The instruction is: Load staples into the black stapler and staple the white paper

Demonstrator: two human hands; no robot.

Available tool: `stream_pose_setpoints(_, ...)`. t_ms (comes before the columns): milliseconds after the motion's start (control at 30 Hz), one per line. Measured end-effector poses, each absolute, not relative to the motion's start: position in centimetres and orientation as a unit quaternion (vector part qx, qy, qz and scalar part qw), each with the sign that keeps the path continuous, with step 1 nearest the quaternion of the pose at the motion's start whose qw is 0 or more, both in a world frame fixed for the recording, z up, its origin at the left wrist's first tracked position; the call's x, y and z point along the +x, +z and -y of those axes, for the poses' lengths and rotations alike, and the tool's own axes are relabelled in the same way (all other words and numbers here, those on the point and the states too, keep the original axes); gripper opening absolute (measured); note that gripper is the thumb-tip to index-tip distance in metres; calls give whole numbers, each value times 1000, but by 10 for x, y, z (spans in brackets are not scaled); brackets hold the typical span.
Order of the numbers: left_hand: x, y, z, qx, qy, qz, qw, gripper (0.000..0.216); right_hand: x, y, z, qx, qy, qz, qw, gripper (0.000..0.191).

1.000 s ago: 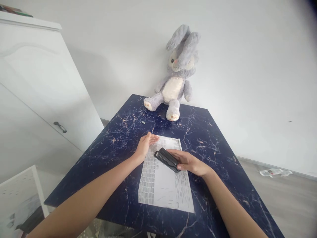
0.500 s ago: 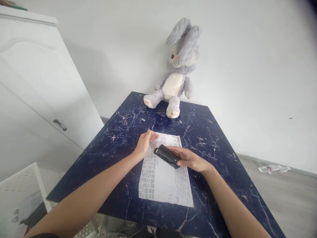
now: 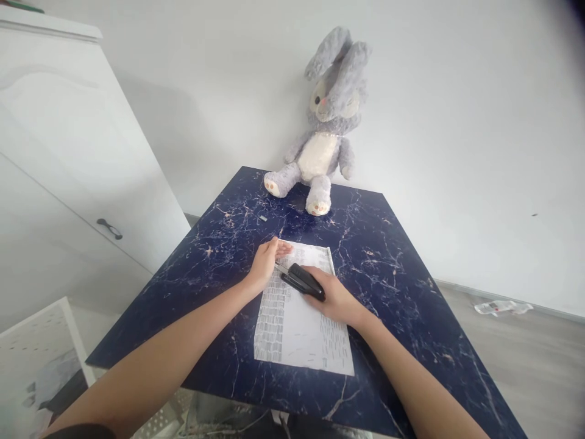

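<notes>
A black stapler (image 3: 303, 282) is gripped in my right hand (image 3: 336, 297), my fingers wrapped round its rear end. It is held over a sheet of paper (image 3: 304, 332) covered with many small grey marks, densest along its left side. A thin metal part (image 3: 280, 267) shows at the stapler's front end, pointing toward my left hand. At the paper's upper left edge rests my left hand (image 3: 267, 262), its fingers stretched out over the sheet and holding nothing that I can see. The stapler's underside is hidden.
The paper lies on a dark blue marbled table (image 3: 219, 268). At the back sits a grey plush rabbit (image 3: 320, 140) against the wall, with a small pale piece (image 3: 263, 218) nearby. A white cabinet (image 3: 68, 140) stands left; clear plastic packaging (image 3: 500, 307) lies on the floor at right.
My right hand has turned the stapler and shifted it slightly up and left, its grip now round the rear end. The metal part has come into view at its front. My left hand stays put.
</notes>
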State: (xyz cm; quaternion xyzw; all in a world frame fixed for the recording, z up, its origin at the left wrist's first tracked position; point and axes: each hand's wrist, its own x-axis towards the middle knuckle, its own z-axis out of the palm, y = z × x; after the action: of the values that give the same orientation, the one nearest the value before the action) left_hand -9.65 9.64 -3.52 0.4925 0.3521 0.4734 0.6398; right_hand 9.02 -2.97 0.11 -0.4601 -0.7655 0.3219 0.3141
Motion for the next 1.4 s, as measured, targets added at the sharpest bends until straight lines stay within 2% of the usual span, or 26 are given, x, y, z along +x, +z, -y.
stream_pose_setpoints(133, -99, -27, -94, 446, 492, -348, 662, 42, 76, -6, 36, -487, 145, 807, 300, 62)
stream_pose_setpoints(233, -101, -19, -88, 405, 442, -315, 736, 39, 76, -8, 37, -500, 21, 822, 271, 61)
stream_pose_setpoints(367, -100, -19, -80, 460, 355, -285, 762, 37, 75, -9, 35, -514, -25, 821, 247, 61)
stream_pose_setpoints(467, -99, -26, -80, 489, 355, -299, 738, 34, 74, -10, 32, -514, -37, 822, 241, 61)
stream_pose_setpoints(533, -100, -29, -83, 486, 367, -321, 725, 35, 76, -10, 31, -537, -50, 797, 272, 61)
stream_pose_setpoints(600, -102, -27, -87, 491, 416, -353, 679, 36, 81, -9, 30, -592, -50, 732, 333, 55)
stream_pose_setpoints(667, -106, -21, -90, 521, 485, -375, 594, 38, 86, -7, 30, -641, 6, 669, 377, 42)
stream_pose_setpoints(767, -113, -9, -88, 601, 538, -360, 468, 41, 89, -5, 31, -648, 162, 648, 365, 30)
stream_pose_setpoints(833, -117, -3, -83, 657, 532, -333, 419, 43, 87, -2, 32, -636, 211, 657, 344, 27)
stream_pose_setpoints(933, -120, 1, -73, 734, 493, -287, 370, 43, 81, 4, 34, -620, 149, 681, 359, 34)
stream_pose_setpoints(1033, -119, 2, -65, 807, 428, -239, 329, 31, 80, 10, 39, -556, 95, 713, 417, 46)
stream_pose_setpoints(1100, -117, 4, -59, 850, 389, -189, 301, 19, 80, 11, 43, -495, 101, 736, 451, 40)
stream_pose_setpoints(1200, -112, 6, -50, 891, 370, -104, 242, 21, 78, 11, 49, -439, 84, 746, 494, 31)
stream_pose_setpoints(1300, -108, 4, -48, 909, 385, -21, 159, 16, 75, 14, 52, -399, 66, 749, 525, 27)
stream_pose_setpoints(1400, -112, 1, -61, 891, 446, -20, 85, 11, 84, 17, 45, -428, 68, 741, 513, 21)
